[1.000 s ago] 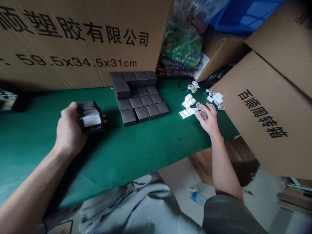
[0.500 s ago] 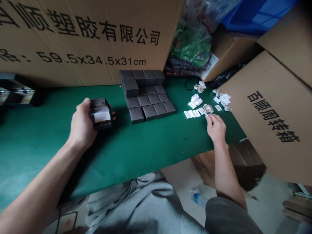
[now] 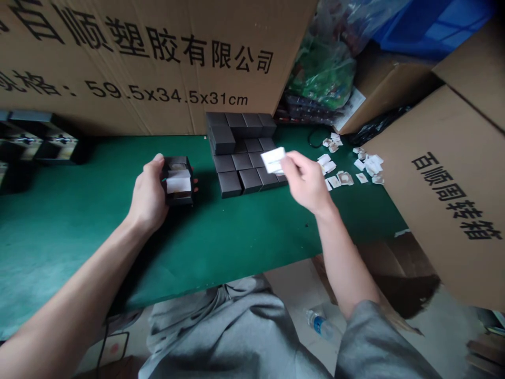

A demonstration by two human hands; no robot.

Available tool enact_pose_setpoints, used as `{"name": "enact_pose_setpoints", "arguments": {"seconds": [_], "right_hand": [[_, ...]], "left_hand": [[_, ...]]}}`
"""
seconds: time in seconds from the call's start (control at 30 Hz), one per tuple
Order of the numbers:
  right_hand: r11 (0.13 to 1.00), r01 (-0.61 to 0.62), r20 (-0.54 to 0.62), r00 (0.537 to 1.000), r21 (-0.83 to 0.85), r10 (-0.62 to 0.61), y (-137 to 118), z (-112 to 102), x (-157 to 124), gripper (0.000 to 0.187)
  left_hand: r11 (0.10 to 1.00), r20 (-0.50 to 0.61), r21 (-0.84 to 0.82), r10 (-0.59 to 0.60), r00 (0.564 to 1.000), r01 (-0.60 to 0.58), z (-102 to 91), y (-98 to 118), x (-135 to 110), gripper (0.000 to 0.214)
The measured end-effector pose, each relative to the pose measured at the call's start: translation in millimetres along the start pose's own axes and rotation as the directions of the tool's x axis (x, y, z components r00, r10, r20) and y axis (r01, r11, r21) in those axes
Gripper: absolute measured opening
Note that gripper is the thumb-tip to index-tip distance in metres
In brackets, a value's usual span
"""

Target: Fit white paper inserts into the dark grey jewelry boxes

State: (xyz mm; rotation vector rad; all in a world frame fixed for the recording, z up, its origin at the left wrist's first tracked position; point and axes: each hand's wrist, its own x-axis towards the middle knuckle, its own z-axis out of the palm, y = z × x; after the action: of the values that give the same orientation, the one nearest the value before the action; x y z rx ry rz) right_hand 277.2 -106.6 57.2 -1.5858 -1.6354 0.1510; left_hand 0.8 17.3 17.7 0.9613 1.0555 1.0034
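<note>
My left hand (image 3: 152, 192) is wrapped round a small black box (image 3: 180, 201), its fingertips showing at the far side. A folded white paper (image 3: 178, 184) lies inside that box, which has no lid on it. My right hand (image 3: 310, 181) pinches a small white card (image 3: 273, 159) between thumb and fingers, above the right edge of a block of closed black boxes (image 3: 240, 163). Some of those boxes are stacked higher at the back. Behind my right hand lie loose white papers (image 3: 373, 164) in small heaps, partly hidden by the hand.
Open black boxes (image 3: 59, 139) with shiny contents stand at the far left of the green table (image 3: 221, 237). A large carton (image 3: 158, 58) backs the table, and another carton (image 3: 442, 210) borders its right side. Bagged green items (image 3: 323, 73) sit in the back corner.
My right hand has lifted a white card from the papers and moved left with it towards the black boxes. The left hand still holds its box; the view has shifted slightly.
</note>
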Motion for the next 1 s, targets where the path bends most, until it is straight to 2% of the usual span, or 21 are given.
{"name": "enact_pose_setpoints", "arguments": {"seconds": [0.07, 0.13, 0.27, 0.37, 0.57, 0.7, 0.83, 1.0], "right_hand": [[0.996, 0.054, 0.134, 0.989, 0.066, -0.063, -18, 22, 23, 0.036], [0.991, 0.076, 0.216, 0.971, 0.107, -0.098, -25, 38, 40, 0.041], [0.992, 0.012, 0.295, 0.954, 0.127, -0.049, -15, 58, 51, 0.043], [0.992, 0.000, 0.263, 0.964, 0.124, -0.033, -3, 64, 46, 0.040], [0.997, 0.063, 0.086, 0.994, 0.040, -0.067, 5, 65, 40, 0.035], [0.996, 0.036, 0.077, 0.996, 0.082, -0.043, 7, 66, 39, 0.037], [0.998, 0.048, 0.004, 0.999, 0.035, -0.048, 11, 67, 39, 0.038], [0.998, 0.045, 0.008, 0.999, 0.047, -0.046, 18, 69, 39, 0.040]], "left_hand": [[1.000, 0.010, 0.010, 0.003, 1.000, -0.003, -0.1, 1, -2, 0.043], [1.000, 0.016, 0.019, 0.010, 1.000, -0.011, -0.9, 1, -3, 0.045], [1.000, 0.017, 0.024, -0.005, 1.000, 0.004, -3.9, 2, -4, 0.045], [0.999, 0.013, 0.026, -0.028, 1.000, 0.027, -6.8, 0, -1, 0.044], [0.998, 0.063, 0.056, 0.004, 0.998, -0.008, -11.3, -9, 4, 0.047], [0.998, 0.058, 0.058, 0.001, 0.998, -0.004, -10.9, -7, 3, 0.046], [0.997, 0.059, 0.076, -0.014, 0.998, 0.009, -6.9, -3, 0, 0.045], [0.998, 0.054, 0.068, -0.010, 0.998, 0.006, -3.7, -2, -2, 0.044]]}}
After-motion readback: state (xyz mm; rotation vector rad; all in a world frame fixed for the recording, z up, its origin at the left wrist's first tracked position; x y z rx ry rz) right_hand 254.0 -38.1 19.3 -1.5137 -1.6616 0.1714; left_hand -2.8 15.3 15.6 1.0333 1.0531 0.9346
